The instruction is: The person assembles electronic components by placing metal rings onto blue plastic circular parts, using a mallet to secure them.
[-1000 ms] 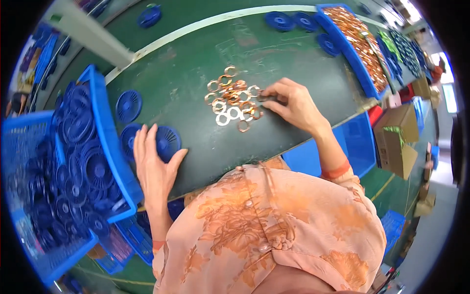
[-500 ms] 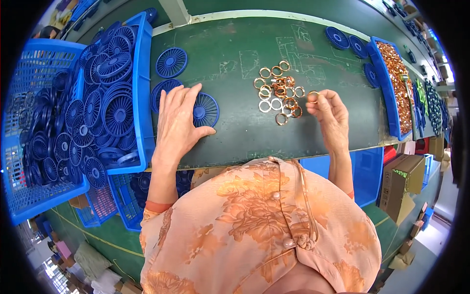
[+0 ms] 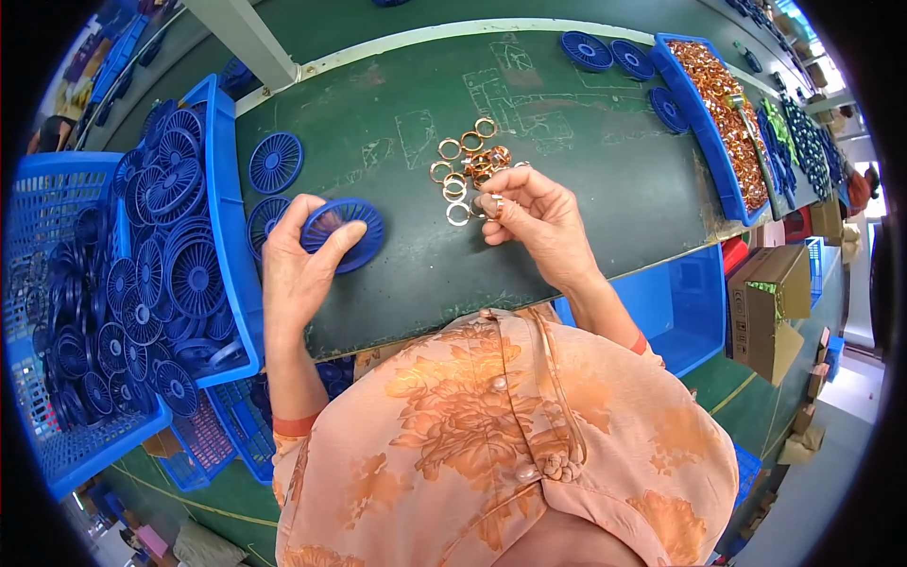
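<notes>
My left hand [image 3: 295, 260] is closed on the rim of a blue round fan grille [image 3: 357, 241], thumb on top, the disc tilted a little above the green table. In my right hand [image 3: 548, 227] a copper-coloured ring [image 3: 497, 206] is pinched between thumb and fingers. That hand is beside a loose pile of copper and silvery rings [image 3: 470, 163] and hides part of it. Two more grilles lie left of my left hand: a whole one [image 3: 276, 163] farther back, and another [image 3: 263, 225] partly covered by my fingers.
A blue crate [image 3: 230, 227] heaped with grilles stands at the left, beside another blue basket [image 3: 85, 168]. At the far right a blue tray [image 3: 694, 118] holds many copper pieces; several grilles [image 3: 631, 60] lie near it. An open cardboard box [image 3: 770, 302] stands right.
My left hand has taken hold of the grille and lifted it from the table. My right hand has moved left with the ring, to the pile. The view has shifted.
</notes>
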The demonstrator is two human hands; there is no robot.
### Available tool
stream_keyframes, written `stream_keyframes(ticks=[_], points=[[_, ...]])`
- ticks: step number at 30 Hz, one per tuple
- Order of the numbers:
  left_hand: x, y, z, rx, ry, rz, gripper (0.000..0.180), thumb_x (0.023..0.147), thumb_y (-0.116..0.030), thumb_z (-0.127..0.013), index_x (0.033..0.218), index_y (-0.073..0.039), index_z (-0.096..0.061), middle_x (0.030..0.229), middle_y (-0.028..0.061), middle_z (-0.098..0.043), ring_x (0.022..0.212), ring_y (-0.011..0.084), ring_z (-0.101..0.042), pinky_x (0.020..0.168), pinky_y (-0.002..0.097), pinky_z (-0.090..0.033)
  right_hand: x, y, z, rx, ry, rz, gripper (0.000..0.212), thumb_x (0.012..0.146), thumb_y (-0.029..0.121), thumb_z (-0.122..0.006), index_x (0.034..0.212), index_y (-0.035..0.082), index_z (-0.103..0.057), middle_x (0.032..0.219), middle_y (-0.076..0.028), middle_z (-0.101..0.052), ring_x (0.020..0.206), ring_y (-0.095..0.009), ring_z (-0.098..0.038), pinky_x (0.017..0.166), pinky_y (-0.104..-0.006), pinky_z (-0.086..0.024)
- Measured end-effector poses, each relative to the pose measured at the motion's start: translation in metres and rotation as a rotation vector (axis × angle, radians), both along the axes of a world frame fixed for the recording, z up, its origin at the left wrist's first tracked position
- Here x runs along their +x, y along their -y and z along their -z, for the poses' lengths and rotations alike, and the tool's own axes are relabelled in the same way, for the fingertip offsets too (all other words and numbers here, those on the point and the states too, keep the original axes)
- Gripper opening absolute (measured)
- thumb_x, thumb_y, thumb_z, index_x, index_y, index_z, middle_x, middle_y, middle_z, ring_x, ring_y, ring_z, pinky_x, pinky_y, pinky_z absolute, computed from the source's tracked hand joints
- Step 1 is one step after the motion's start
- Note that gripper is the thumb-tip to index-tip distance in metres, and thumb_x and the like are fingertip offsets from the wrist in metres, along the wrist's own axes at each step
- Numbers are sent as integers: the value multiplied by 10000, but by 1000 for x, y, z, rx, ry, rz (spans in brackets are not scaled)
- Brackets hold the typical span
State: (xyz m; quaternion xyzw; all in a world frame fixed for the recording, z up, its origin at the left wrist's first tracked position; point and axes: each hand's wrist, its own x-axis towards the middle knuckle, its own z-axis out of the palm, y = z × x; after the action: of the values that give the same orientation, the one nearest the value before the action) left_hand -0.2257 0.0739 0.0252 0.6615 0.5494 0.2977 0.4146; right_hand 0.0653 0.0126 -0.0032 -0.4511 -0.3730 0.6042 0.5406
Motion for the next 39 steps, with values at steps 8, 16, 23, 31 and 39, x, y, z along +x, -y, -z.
stream_keyframes(ticks=[8, 16, 23, 31, 39], points=[[59, 14, 27, -457, 913, -201, 287, 1092, -314, -572, 1203, -59, -643, 1034, 43, -687, 920, 141, -700, 840, 354, -634, -21, 1, -18, 9, -23, -65, 292, 1014, 42, -663, 1303, 21, -638, 1082, -42, -713, 922, -112, -711, 851, -269, -610], [67, 17, 37, -461, 962, -141, 327, 1099, -299, -556, 1224, -9, -640, 1088, 94, -721, 946, 152, -722, 836, 336, -633, -43, -9, -19, 306, 466, 6, 330, 935, -32, -726, 1258, 2, -673, 1112, -85, -692, 942, -124, -709, 800, -280, -613], [69, 22, 33, -367, 839, -105, 311, 1094, -261, -576, 1201, 18, -662, 1038, 78, -732, 890, 102, -709, 751, 267, -621, -49, -22, -22, 746, 950, 9, 261, 871, 17, -774, 1127, 25, -723, 1071, -140, -703, 951, -275, -713, 813, -368, -596], [63, 20, 33, -350, 731, -77, 304, 1088, -221, -584, 1163, 48, -704, 954, 62, -742, 801, 72, -683, 673, 225, -566, -40, -25, -16, 787, 996, -120, 228, 846, 51, -799, 1070, 37, -761, 1031, -122, -696, 938, -295, -698, 806, -384, -577], [53, 15, 19, -440, 560, 171, 314, 1086, -234, -580, 1137, 46, -714, 923, 41, -736, 784, 64, -665, 669, 220, -537, -18, -19, -22, 887, 895, -349, 223, 831, 60, -758, 1053, 37, -763, 1043, -69, -675, 955, -256, -655, 860, -373, -550]])
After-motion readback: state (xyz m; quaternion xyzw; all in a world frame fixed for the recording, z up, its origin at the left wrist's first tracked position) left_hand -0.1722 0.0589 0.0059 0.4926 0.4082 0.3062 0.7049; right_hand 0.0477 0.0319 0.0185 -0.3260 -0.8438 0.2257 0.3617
